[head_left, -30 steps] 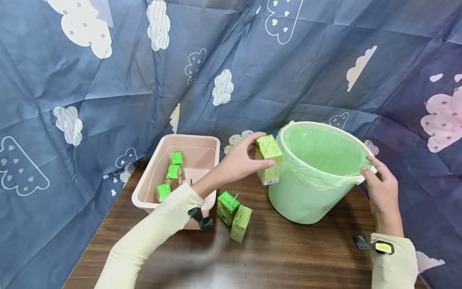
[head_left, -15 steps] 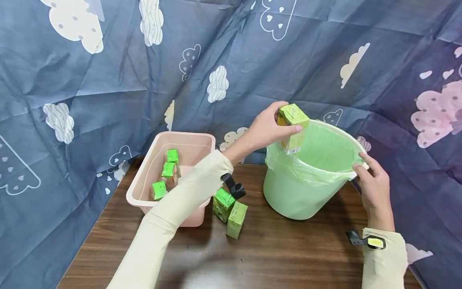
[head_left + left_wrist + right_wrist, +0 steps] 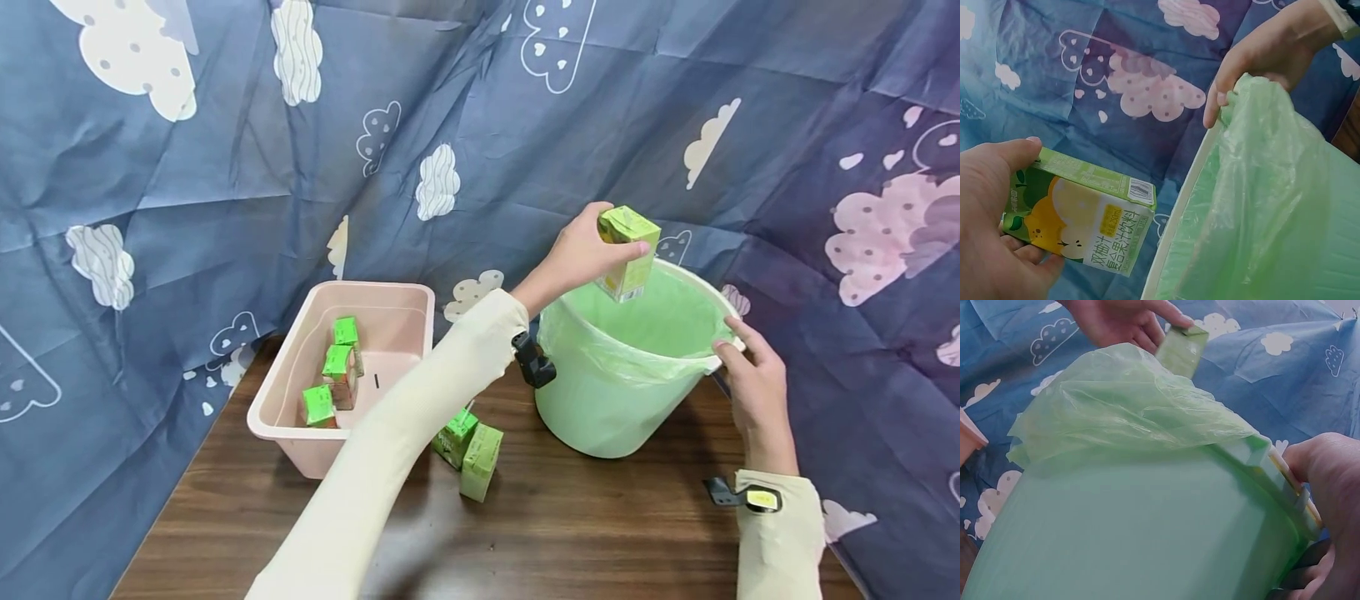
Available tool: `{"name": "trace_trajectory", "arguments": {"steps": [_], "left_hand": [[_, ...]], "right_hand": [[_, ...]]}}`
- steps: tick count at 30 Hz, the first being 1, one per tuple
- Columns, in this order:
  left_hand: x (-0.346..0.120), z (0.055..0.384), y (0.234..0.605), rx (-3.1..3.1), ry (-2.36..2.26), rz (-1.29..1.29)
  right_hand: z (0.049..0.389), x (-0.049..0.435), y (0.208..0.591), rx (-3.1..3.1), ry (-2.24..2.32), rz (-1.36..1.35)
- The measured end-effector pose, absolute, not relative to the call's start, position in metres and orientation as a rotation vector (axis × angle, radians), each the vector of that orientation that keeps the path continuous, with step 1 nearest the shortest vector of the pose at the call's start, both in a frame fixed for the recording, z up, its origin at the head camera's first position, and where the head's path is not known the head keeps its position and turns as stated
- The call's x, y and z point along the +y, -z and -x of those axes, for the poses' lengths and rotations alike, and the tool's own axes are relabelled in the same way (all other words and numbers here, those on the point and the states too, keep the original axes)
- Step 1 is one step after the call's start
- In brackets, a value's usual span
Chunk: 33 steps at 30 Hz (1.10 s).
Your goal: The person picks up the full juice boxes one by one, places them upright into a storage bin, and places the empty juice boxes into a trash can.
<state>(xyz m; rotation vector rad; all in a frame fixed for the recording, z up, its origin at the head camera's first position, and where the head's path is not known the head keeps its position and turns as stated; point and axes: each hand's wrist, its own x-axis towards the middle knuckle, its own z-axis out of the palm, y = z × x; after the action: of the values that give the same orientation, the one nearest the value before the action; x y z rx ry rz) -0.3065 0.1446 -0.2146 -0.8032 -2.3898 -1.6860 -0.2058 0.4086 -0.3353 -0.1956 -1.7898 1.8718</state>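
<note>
the left hand (image 3: 579,252) has its fingers clamped on a juice carton (image 3: 1085,215) near the green bin (image 3: 600,412); the right hand (image 3: 759,396) has its fingers clamped on the bin's rim (image 3: 1180,215).

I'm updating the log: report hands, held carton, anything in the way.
Left hand grips juice carton. Right hand grips green bin at its rim. Carton raised near bin's opening, not inside. No obstruction seen.

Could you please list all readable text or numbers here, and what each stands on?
"双柚汁" on the juice carton in the left hand.
"复合果汁饮料" on the same carton.
Too small or blurred: its yellow label, digits on the barcode, print on the other cartons, any on the wrist tag.
</note>
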Motion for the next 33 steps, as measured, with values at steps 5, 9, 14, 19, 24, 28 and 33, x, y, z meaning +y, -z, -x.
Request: {"name": "trace_trajectory", "arguments": {"steps": [5,9,14,19,24,28,33], "left_hand": [[0.147,0.311,0.216,-2.389,1.753,0.782],[0.140,0.313,0.222,-2.385,1.803,0.775],[0.123,0.304,0.226,-2.389,1.809,0.810],[0.112,0.284,0.230,-2.358,1.841,0.951],[0.100,0.262,0.244,-2.265,1.942,1.061],[0.084,0.248,0.257,-2.190,1.983,1.083],[0.063,0.234,0.273,-2.114,2.029,1.097]], "right_hand": [[0.206,0.408,0.335,-1.833,-1.832,0.212],[0.209,0.405,0.336,-1.834,-1.821,0.220],[0.208,0.404,0.337,-1.839,-1.814,0.228],[0.204,0.409,0.336,-1.794,-1.842,0.232],[0.203,0.410,0.337,-1.759,-1.848,0.246],[0.205,0.407,0.338,-1.776,-1.855,0.230],[0.208,0.404,0.337,-1.709,-1.920,0.197]]}}
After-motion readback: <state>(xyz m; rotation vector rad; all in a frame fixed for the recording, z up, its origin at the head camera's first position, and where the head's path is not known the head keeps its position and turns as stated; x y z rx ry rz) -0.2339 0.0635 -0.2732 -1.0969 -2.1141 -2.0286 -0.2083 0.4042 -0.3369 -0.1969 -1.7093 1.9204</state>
